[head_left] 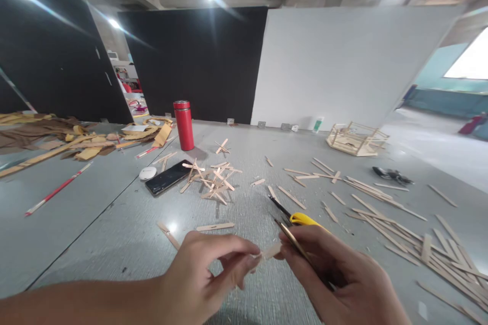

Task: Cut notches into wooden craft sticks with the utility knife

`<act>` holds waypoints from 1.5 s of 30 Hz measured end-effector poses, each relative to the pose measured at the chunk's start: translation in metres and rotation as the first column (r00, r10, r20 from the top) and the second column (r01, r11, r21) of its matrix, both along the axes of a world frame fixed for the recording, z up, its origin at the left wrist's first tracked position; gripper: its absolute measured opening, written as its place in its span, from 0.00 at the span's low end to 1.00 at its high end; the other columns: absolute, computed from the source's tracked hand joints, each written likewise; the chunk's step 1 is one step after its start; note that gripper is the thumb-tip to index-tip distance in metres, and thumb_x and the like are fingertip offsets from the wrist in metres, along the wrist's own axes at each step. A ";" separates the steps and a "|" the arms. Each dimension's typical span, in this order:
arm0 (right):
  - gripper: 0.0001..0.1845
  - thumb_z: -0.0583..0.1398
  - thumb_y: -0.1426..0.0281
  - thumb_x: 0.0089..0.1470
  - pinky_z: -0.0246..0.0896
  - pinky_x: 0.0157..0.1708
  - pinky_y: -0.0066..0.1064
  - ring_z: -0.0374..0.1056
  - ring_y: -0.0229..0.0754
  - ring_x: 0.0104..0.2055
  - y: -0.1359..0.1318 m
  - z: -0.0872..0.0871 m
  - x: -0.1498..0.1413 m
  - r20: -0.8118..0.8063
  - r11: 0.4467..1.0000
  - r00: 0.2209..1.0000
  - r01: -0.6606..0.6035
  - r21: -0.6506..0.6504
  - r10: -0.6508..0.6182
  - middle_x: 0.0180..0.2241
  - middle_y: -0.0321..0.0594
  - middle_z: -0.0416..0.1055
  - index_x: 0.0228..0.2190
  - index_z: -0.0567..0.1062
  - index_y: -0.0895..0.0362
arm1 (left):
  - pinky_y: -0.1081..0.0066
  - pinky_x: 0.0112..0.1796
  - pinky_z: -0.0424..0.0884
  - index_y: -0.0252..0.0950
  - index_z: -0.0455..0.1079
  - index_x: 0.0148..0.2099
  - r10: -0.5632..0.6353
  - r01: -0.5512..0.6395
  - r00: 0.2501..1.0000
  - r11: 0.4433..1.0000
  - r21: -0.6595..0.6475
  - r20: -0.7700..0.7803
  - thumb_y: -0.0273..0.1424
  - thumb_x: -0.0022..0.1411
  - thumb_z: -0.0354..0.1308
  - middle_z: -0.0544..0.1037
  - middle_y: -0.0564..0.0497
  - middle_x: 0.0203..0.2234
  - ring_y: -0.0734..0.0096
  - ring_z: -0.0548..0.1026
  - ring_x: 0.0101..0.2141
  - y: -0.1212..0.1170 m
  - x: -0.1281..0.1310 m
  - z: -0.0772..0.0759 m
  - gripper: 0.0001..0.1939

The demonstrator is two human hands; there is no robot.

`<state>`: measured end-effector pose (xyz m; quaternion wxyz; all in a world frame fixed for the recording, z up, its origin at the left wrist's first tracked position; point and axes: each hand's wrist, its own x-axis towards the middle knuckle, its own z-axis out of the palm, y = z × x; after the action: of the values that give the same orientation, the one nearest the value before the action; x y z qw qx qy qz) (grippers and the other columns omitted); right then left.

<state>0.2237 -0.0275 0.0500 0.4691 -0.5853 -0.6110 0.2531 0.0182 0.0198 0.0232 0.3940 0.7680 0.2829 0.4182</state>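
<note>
Low over the table, my left hand (213, 269) pinches one end of a short wooden craft stick piece (272, 251) between thumb and fingertips. My right hand (335, 269) is closed near the other end of that piece, its fingertips touching it. A slim, pointed, brass-coloured tool (293, 239) also lies in my right hand, its tip pointing forward and left; its exact kind is unclear. Just beyond my right fingers is a yellow-handled tool (305, 219) with a dark, narrow shaft. Loose craft sticks (215, 226) lie in front of my left hand.
A pile of joined craft sticks (213, 180) sits beside a phone (168, 177) and a white case (147, 173). Behind stands a red flask (184, 127). Many loose sticks (396, 228) cover the right side. A stick-built frame (356, 141) stands near the white panel (343, 66).
</note>
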 end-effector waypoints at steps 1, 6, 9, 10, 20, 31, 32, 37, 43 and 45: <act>0.09 0.64 0.59 0.60 0.68 0.25 0.23 0.78 0.41 0.29 0.003 -0.004 0.000 -0.002 1.000 1.000 -0.012 -0.020 0.012 0.26 0.35 0.79 0.34 0.79 0.51 | 0.78 0.28 0.74 0.33 0.79 0.45 -0.020 0.019 1.000 0.995 -0.101 -0.013 0.32 0.70 0.60 0.80 0.51 0.24 0.75 0.78 0.23 0.003 0.000 -0.002 0.09; 0.11 0.63 0.59 0.62 0.70 0.36 0.24 0.77 0.41 0.37 0.024 -0.042 0.001 -0.190 0.980 0.974 -0.151 -0.129 0.125 0.34 0.40 0.80 0.35 0.77 0.54 | 0.74 0.29 0.75 0.32 0.77 0.39 -0.164 0.128 0.986 0.865 -0.485 -0.031 0.33 0.69 0.59 0.77 0.51 0.25 0.76 0.75 0.23 0.023 0.003 -0.015 0.10; 0.16 0.61 0.55 0.64 0.56 0.17 0.21 0.64 0.32 0.20 0.031 -0.065 0.000 -0.284 0.959 0.952 -0.179 -0.222 0.112 0.33 0.40 0.79 0.36 0.75 0.55 | 0.73 0.27 0.74 0.32 0.76 0.37 -0.221 0.163 0.974 0.837 -0.523 -0.050 0.34 0.68 0.58 0.74 0.53 0.22 0.74 0.75 0.22 0.033 0.004 -0.021 0.11; 0.18 0.61 0.53 0.63 0.50 0.14 0.21 0.58 0.29 0.17 0.032 -0.070 -0.001 -0.299 0.955 0.948 -0.183 -0.233 0.108 0.34 0.40 0.79 0.38 0.75 0.56 | 0.73 0.27 0.74 0.32 0.75 0.37 -0.234 0.167 0.970 0.833 -0.527 -0.062 0.34 0.67 0.58 0.73 0.54 0.21 0.73 0.75 0.22 0.035 0.004 -0.022 0.11; 0.22 0.62 0.50 0.62 0.46 0.15 0.20 0.54 0.24 0.15 0.036 -0.088 -0.001 -0.358 0.955 0.927 -0.199 -0.221 0.110 0.33 0.39 0.78 0.37 0.74 0.58 | 0.74 0.27 0.63 0.36 0.69 0.36 -0.261 0.162 0.917 0.936 -0.313 -0.303 0.27 0.69 0.51 0.71 0.57 0.20 0.76 0.66 0.21 0.039 0.007 -0.035 0.08; 0.25 0.63 0.47 0.60 0.47 0.14 0.19 0.54 0.25 0.15 0.036 -0.084 -0.002 -0.368 0.956 0.922 -0.209 -0.205 0.122 0.31 0.38 0.77 0.35 0.74 0.59 | 0.70 0.30 0.57 0.38 0.63 0.41 -0.154 0.138 0.844 0.988 -0.068 -0.514 0.27 0.73 0.45 0.71 0.53 0.29 0.69 0.65 0.27 0.037 0.006 -0.047 0.07; 0.25 0.63 0.48 0.61 0.47 0.14 0.19 0.54 0.25 0.15 0.036 -0.084 -0.002 -0.366 0.957 0.923 -0.208 -0.202 0.124 0.31 0.38 0.77 0.35 0.74 0.59 | 0.70 0.30 0.57 0.38 0.62 0.41 -0.149 0.133 0.841 0.989 -0.068 -0.520 0.26 0.73 0.45 0.71 0.53 0.29 0.69 0.66 0.27 0.037 0.007 -0.049 0.07; 0.22 0.64 0.51 0.61 0.48 0.15 0.20 0.55 0.25 0.16 0.034 -0.086 -0.001 -0.364 0.959 0.924 -0.201 -0.199 0.118 0.31 0.39 0.78 0.36 0.74 0.59 | 0.69 0.29 0.57 0.39 0.60 0.40 -0.117 0.092 0.841 0.993 -0.074 -0.528 0.27 0.72 0.45 0.70 0.53 0.26 0.68 0.65 0.25 0.037 0.010 -0.052 0.06; 0.22 0.64 0.51 0.61 0.49 0.15 0.20 0.56 0.25 0.15 0.033 -0.083 -0.004 -0.382 0.962 0.920 -0.178 -0.205 0.089 0.32 0.39 0.79 0.36 0.73 0.58 | 0.70 0.30 0.61 0.40 0.59 0.39 -0.110 0.058 0.871 0.991 -0.122 -0.479 0.32 0.76 0.41 0.70 0.54 0.24 0.69 0.68 0.25 0.038 0.009 -0.051 0.10; 0.22 0.64 0.50 0.60 0.49 0.14 0.20 0.55 0.25 0.15 0.034 -0.082 -0.005 -0.382 0.963 0.921 -0.171 -0.209 0.080 0.32 0.39 0.78 0.36 0.73 0.58 | 0.72 0.29 0.61 0.39 0.61 0.39 -0.126 0.066 0.881 0.987 -0.146 -0.456 0.33 0.77 0.42 0.70 0.56 0.23 0.70 0.68 0.24 0.040 0.009 -0.050 0.12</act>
<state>0.2188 0.0065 -0.0323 0.4849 -0.5384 -0.5133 0.4599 0.0271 0.0594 -0.0264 0.3829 0.8322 0.3562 0.1841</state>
